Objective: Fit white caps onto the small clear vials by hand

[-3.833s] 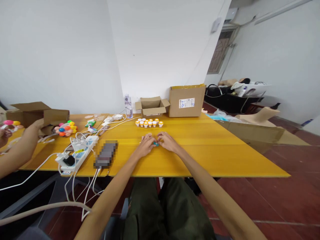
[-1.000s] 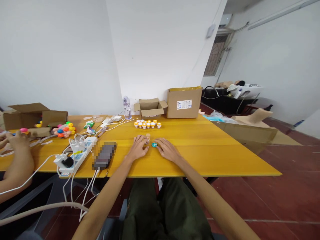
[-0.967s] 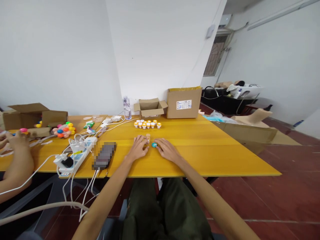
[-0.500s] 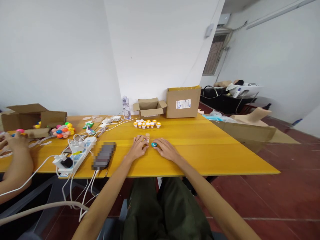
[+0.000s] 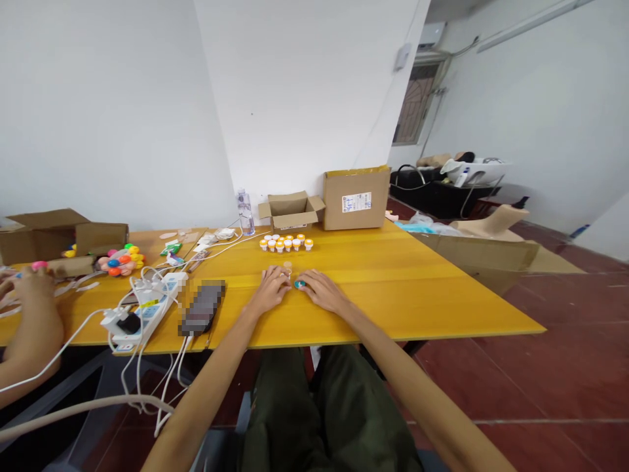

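My left hand [image 5: 270, 292] lies flat on the yellow table [image 5: 393, 288], fingers stretched out and holding nothing. My right hand [image 5: 320, 292] rests beside it, also flat, with its fingertips touching a small teal round piece [image 5: 298, 284] that sits on the table between the two hands. Just beyond my fingers stands a tiny clear piece [image 5: 287, 266]. Farther back is a cluster of several small white-and-orange pots [image 5: 287, 243].
An open small carton [image 5: 291, 208], a larger carton [image 5: 354, 198] and a water bottle [image 5: 241, 212] stand at the table's back edge. A power strip with cables [image 5: 140, 308] and a dark device [image 5: 202, 307] lie left. Another person's arm [image 5: 29, 321] and coloured toys [image 5: 118, 257] are far left.
Earlier both hands were pinched together round the teal piece; they have since parted and lie flat with the piece on the table. Over the last second they have barely moved.
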The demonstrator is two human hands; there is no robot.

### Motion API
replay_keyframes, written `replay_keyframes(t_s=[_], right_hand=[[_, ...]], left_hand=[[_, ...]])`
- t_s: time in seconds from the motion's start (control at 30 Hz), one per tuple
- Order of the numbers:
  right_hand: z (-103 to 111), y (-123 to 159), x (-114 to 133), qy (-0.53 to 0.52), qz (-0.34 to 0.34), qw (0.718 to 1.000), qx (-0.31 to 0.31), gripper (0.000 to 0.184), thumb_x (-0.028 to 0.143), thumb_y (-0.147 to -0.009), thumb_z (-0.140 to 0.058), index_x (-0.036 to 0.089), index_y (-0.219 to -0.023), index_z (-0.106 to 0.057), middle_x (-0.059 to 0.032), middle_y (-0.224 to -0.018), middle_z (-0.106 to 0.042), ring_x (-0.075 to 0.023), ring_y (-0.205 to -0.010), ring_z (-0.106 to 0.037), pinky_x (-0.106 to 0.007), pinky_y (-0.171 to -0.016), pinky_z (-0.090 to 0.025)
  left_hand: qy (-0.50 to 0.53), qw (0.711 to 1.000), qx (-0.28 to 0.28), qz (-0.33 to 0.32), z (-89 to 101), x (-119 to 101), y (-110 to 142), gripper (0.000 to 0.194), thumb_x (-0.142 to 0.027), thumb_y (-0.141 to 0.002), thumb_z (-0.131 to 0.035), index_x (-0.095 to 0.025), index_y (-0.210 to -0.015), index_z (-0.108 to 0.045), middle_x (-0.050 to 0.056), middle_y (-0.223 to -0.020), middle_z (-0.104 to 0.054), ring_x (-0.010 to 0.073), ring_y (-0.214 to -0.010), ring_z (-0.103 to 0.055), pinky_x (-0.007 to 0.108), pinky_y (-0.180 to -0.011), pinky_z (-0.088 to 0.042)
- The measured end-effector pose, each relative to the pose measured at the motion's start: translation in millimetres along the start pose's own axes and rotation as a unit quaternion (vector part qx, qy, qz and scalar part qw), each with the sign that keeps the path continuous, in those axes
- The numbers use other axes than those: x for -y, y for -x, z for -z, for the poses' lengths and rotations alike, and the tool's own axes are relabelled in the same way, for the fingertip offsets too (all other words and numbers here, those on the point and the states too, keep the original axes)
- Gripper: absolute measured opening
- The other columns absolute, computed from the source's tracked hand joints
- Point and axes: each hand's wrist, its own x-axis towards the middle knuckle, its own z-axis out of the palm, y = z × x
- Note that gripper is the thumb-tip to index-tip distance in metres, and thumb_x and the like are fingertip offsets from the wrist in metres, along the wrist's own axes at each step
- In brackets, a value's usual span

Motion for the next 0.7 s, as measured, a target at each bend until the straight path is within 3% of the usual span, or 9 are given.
replay_keyframes(t_s=[0.27,0.7], right_hand=[[2.1,-0.8,4.0,0.001,-0.047,0.999,-0.006,0.017,0.034,-0.089,-0.054,0.021,-0.100,-0.059,-0.0070,-0.100,-0.063,-0.0205,-0.096,-0.057,-0.035,-0.084,-0.046],[-0.4,-0.5,1.9,0.006,-0.022,1.000,-0.007,0.015,0.021,-0.090,-0.048,0.023,-0.097,-0.061,-0.0050,-0.097,-0.064,-0.0198,-0.092,-0.057,-0.037,-0.090,-0.044]], left_hand=[[-0.016,1.000,-0.004,-0.008,-0.7,0.3,-0.7,0.013,-0.021,-0.085,-0.054,-0.023,-0.082,-0.067,0.006,-0.108,-0.059,0.0241,-0.107,-0.045,0.040,-0.090,-0.034],[-0.017,0.999,0.018,-0.028,-0.5,-0.3,-1.1,0.016,-0.019,-0.089,-0.049,-0.023,-0.083,-0.063,0.005,-0.096,-0.065,0.0225,-0.102,-0.048,0.039,-0.088,-0.034]])
